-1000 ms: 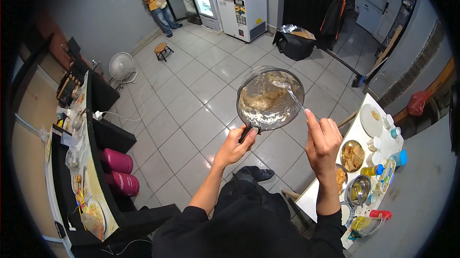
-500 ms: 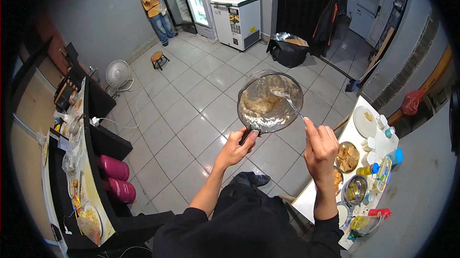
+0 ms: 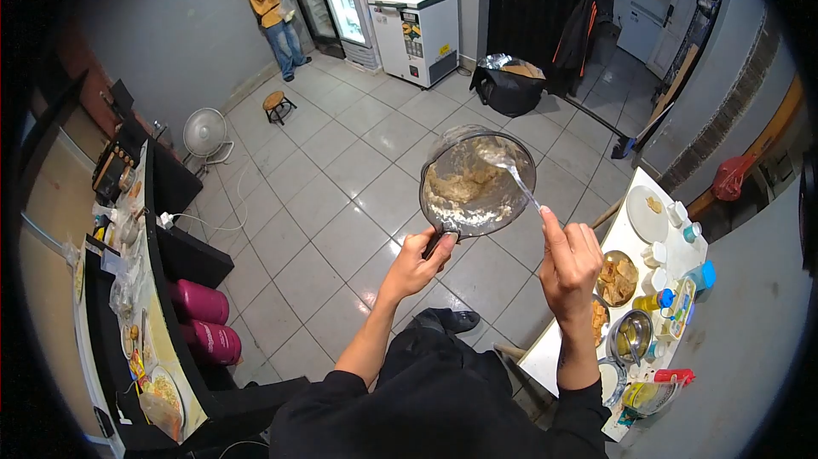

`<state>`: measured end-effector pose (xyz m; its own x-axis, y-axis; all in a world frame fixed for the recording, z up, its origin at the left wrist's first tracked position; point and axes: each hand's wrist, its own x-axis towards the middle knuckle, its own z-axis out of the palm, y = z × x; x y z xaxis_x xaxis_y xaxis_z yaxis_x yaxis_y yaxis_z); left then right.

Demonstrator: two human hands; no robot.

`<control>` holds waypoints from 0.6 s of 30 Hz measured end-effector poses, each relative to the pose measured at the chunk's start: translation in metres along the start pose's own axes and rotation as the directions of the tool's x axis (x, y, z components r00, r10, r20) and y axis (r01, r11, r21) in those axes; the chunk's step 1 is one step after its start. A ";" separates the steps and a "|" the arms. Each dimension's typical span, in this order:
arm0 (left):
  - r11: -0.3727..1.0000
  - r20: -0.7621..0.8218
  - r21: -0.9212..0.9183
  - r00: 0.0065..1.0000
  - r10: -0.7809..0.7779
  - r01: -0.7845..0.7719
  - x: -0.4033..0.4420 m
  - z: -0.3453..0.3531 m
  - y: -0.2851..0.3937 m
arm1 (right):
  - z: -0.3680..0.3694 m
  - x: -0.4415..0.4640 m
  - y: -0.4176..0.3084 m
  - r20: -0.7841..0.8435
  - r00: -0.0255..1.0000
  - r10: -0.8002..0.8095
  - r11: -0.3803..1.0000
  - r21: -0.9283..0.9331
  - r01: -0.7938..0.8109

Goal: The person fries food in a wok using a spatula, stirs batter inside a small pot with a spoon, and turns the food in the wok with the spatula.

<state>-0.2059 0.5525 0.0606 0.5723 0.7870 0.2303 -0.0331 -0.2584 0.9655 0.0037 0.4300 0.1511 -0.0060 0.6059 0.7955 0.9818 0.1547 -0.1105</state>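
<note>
A see-through, dark-tinted bowl (image 3: 452, 212) with a handle is held up over the tiled floor by my left hand (image 3: 416, 267), whose fingers wrap round the handle. Thick beige batter (image 3: 460, 184) coats its inside, with white powder near the handle side. My right hand (image 3: 569, 267) pinches the end of a metal spoon (image 3: 526, 188). The spoon's head rests in the batter at the bowl's far side.
At right stands a white table (image 3: 545, 363) with a plate (image 3: 648, 214), food bowls, jars and bottles. A cluttered counter (image 3: 192, 412) runs along the left, beside pink cylinders (image 3: 213, 342). A person (image 3: 271, 16) stands by the fridges. A stool (image 3: 274, 103), fan and black bag are farther off.
The spoon's head has shifted slightly within the bowl, and my right hand has moved slightly down and left. The room has shifted left in view. Both hands keep their grips.
</note>
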 end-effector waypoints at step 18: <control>0.970 -0.030 0.238 0.998 0.059 -0.051 0.009 0.002 -0.005 | 0.011 -0.011 -0.009 0.133 0.983 0.123 0.965 0.214 -0.150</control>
<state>-0.1984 0.5600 0.0574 0.5445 0.7868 0.2908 0.1342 -0.4239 0.8957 -0.0068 0.4304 0.1369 0.0899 0.7189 0.6893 0.9077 0.2257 -0.3538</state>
